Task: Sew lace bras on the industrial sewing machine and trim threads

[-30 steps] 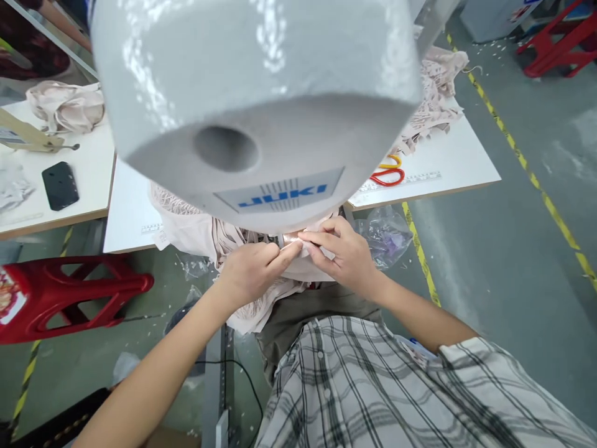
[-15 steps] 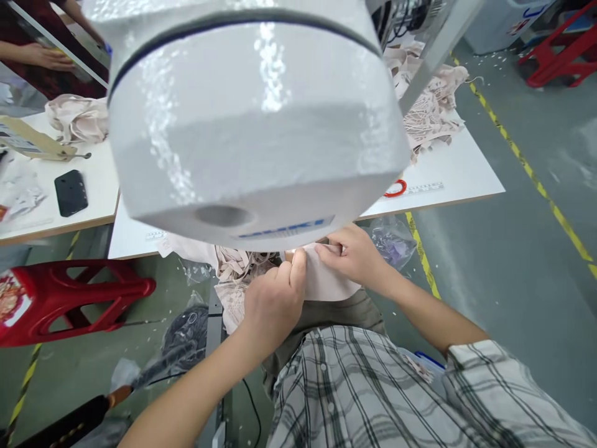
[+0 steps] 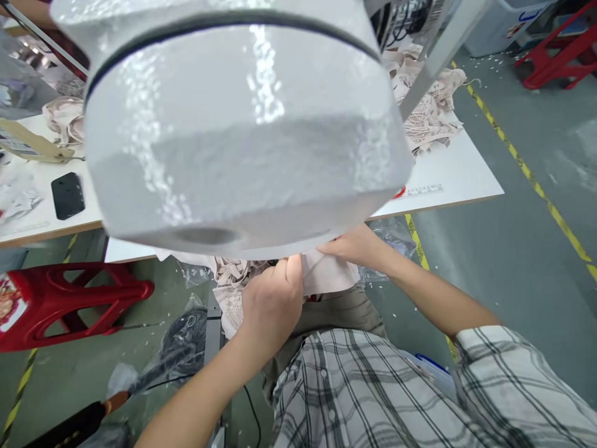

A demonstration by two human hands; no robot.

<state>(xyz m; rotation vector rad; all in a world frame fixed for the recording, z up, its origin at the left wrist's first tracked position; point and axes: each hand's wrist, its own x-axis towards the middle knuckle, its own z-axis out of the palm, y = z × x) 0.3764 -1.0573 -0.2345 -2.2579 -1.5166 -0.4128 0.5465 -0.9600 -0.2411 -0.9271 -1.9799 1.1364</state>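
Note:
A big white sewing machine head fills the upper middle of the head view and hides the stitching area. Below its lower edge, a pale pink piece of fabric hangs over my lap. My left hand is closed on the fabric's left edge, thumb and fingers pinched together. On the fabric's upper right side is my right hand, gripping it with fingertips partly hidden behind the machine. More pink fabric with lace and straps lies bunched to the left of my left hand.
Pink lacy garments are heaped on the white table at right, near a ruler. A phone lies on the left table. Red stools stand at left and far right. A grey post rises beside the machine.
My right hand has moved slightly up and its fingers are now more hidden by the machine head. The machine fills more of the view. A co-worker's hand at upper left has moved away.

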